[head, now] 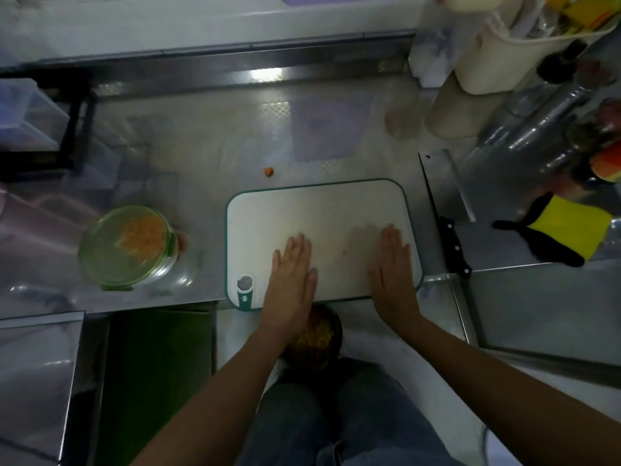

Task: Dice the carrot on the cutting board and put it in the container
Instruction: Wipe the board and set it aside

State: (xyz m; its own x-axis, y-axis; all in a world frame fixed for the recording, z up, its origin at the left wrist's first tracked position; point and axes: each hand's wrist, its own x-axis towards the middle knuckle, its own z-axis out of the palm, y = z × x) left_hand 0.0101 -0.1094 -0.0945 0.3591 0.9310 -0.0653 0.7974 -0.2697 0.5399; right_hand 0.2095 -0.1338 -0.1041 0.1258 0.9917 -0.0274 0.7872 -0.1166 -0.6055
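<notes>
As your left hand (291,275) and right hand (394,269) lie flat on the cutting board (329,206), pinch the seemingly light, firm carrot piece (268,171) by its sides.

Dark bowl (326,358) below my left grip (290,280): part hidden by my wrist. Container (104,260), left of it: blurred. Orange scrap (268,171) beyond: too small to identify.

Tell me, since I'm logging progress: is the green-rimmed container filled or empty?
Not empty: orange diced pieces show inside the container, left of the cutting board. How full it is, cannot tell through the blur.
</notes>
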